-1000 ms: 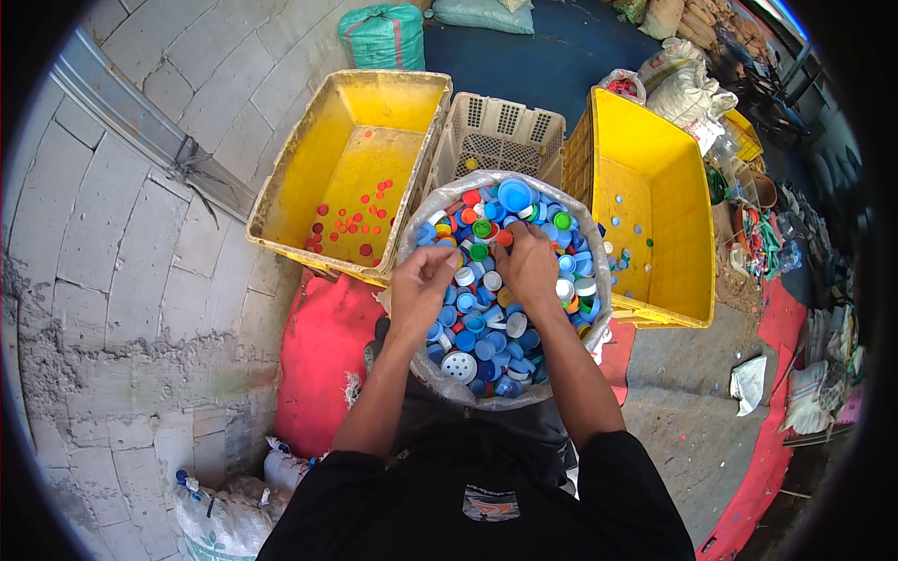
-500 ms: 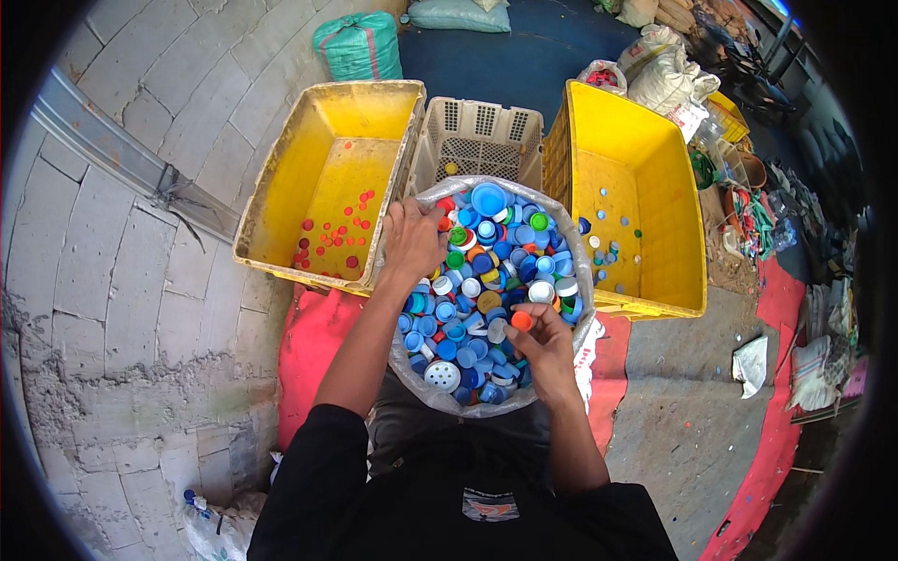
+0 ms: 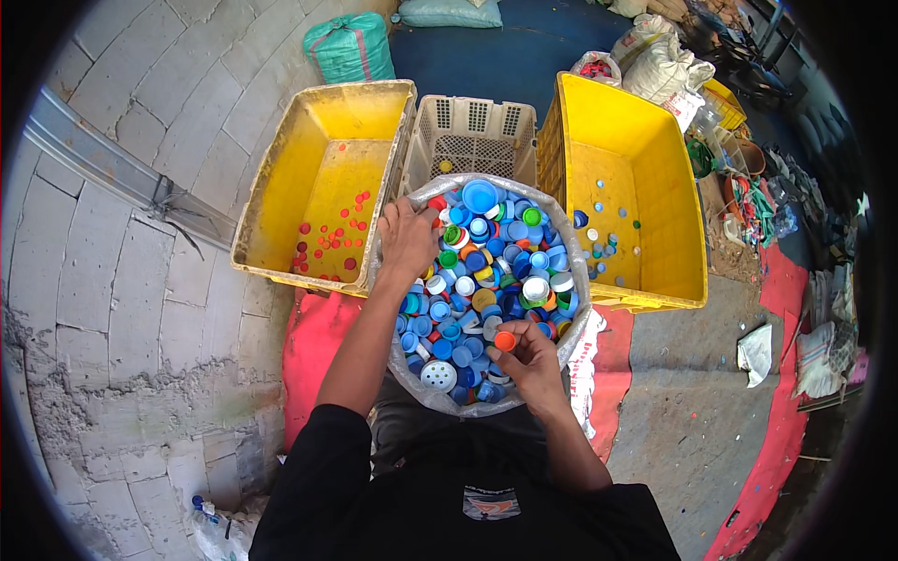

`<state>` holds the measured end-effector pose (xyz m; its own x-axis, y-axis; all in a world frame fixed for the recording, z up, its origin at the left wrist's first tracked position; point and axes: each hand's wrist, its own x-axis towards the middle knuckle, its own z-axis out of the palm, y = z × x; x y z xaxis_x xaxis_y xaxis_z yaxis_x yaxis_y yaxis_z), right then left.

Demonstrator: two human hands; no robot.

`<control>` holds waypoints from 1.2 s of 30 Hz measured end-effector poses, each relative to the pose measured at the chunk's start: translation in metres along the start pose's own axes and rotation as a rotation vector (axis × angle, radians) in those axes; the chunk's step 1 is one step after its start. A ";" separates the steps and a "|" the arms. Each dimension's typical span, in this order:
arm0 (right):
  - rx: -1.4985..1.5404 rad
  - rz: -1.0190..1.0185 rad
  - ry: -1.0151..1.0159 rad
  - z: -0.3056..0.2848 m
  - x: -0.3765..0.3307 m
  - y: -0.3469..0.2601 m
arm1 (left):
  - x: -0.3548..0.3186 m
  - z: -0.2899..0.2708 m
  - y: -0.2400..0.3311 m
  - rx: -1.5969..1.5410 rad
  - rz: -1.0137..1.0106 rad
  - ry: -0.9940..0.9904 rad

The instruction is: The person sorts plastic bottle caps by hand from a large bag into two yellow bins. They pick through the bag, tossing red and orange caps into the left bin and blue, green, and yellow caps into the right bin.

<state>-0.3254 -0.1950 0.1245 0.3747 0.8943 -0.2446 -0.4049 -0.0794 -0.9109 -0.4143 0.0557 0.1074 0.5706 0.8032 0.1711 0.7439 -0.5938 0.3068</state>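
Note:
A clear plastic sack [image 3: 412,374] full of mixed bottle caps [image 3: 496,271], mostly blue, sits in front of me. My left hand [image 3: 408,238] rests palm down on the caps at the sack's upper left edge, fingers curled; what it holds is hidden. My right hand [image 3: 528,360] is at the sack's near edge, pinching an orange cap [image 3: 505,340] between thumb and fingers.
A yellow crate [image 3: 281,187] holding several red caps stands at left. A beige perforated basket [image 3: 468,140] sits behind the sack. A second yellow crate [image 3: 655,168] with scattered caps is at right. Red mats, sacks and clutter surround them.
My hands moved apart. The left went up to the sack's upper left edge, near the red-cap crate. The right drew back to the near edge, now holding an orange cap.

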 end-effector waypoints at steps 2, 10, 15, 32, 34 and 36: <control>-0.020 0.026 -0.008 -0.002 0.001 0.000 | -0.003 -0.003 0.001 -0.028 0.025 0.073; 0.229 0.053 -0.026 -0.012 0.010 -0.008 | -0.031 -0.042 0.006 -0.813 -0.101 -0.040; 0.584 -0.032 -0.004 -0.036 0.020 -0.024 | -0.076 -0.056 0.016 -1.398 -0.240 -0.218; -1.439 -0.217 0.317 -0.053 0.038 -0.051 | -0.143 -0.030 0.028 -1.952 -0.580 -0.284; -1.478 -0.211 0.321 -0.050 0.041 -0.051 | -0.143 -0.029 0.028 -1.962 -0.590 -0.289; -1.518 -0.203 0.326 -0.044 0.041 -0.050 | -0.144 -0.029 0.030 -1.973 -0.600 -0.296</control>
<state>-0.2529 -0.1738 0.1450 0.5555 0.8304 0.0438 0.7848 -0.5061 -0.3579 -0.4842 -0.0759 0.1196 0.6298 0.6844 -0.3672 -0.3506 0.6724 0.6518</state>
